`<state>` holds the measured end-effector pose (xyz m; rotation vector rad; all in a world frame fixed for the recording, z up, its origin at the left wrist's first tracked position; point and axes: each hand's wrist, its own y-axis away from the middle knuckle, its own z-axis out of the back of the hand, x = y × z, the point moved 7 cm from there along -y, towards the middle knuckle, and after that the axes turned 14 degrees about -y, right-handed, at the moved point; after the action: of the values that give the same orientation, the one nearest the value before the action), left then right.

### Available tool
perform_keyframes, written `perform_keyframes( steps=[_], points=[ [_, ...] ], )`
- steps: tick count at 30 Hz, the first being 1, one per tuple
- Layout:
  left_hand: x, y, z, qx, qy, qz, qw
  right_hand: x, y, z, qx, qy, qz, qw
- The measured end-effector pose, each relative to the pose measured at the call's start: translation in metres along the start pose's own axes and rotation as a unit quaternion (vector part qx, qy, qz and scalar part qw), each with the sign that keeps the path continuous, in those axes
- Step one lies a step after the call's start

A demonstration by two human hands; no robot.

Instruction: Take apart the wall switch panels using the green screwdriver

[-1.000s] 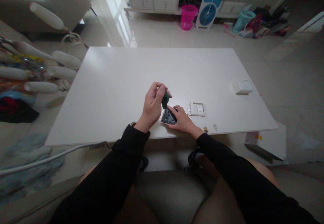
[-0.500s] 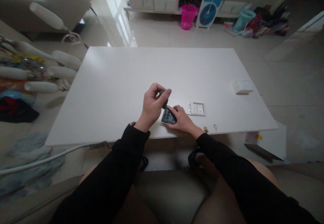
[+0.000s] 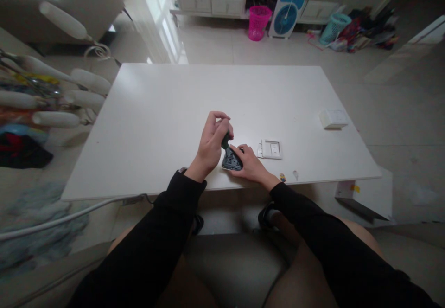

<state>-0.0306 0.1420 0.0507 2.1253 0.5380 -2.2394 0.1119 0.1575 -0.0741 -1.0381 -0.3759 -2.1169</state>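
Note:
Fingers of my left hand [image 3: 212, 143] are wrapped round the dark green handle of a screwdriver [image 3: 225, 141], whose lower end points down at a black module [image 3: 231, 159]. The tool's tip is too small to make out. My right hand [image 3: 248, 163] grips the right side of the black module, which rests near the front edge of the white table [image 3: 174, 113]. Just right of that hand lies a white socket frame [image 3: 271, 150]. A white box-shaped socket [image 3: 333, 118] stands farther right on the table.
Two small stickers, one yellow [image 3: 282, 177], lie by the front edge. A lamp with white arms [image 3: 57, 119] borders the table's left side. Beyond the table are a pink basket [image 3: 259, 22], a blue fan [image 3: 286, 18] and a cabinet [image 3: 227, 5]. A grey cable [image 3: 69, 217] runs below left.
The fingers of my left hand have shifted and turned around the screwdriver handle, with the thumb moved slightly left and up. My right hand and the black module have stayed in place.

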Motion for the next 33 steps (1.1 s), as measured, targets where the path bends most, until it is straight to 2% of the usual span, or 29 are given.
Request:
perform_keyframes(
  steps=[9, 15, 22, 30, 33],
  points=[
    [0.01, -0.001, 0.004, -0.01, 0.007, 0.041, 0.999, 0.0, 0.0, 0.0, -0.001, -0.003, 0.001, 1.0],
    [0.002, -0.003, 0.005, 0.003, -0.036, 0.001, 0.999, 0.001, 0.0, 0.0, 0.0, 0.001, -0.002, 1.0],
    [0.0, -0.003, 0.008, -0.033, -0.009, -0.007, 0.999, 0.0, 0.0, -0.001, 0.006, 0.004, -0.011, 1.0],
    [0.0, -0.001, -0.001, 0.025, 0.0, 0.01, 1.0, 0.002, 0.0, 0.001, 0.007, 0.001, -0.008, 1.0],
    [0.002, 0.0, -0.001, 0.021, 0.008, 0.03, 0.999, 0.003, 0.0, 0.001, 0.002, 0.0, -0.007, 1.0]
  ],
)
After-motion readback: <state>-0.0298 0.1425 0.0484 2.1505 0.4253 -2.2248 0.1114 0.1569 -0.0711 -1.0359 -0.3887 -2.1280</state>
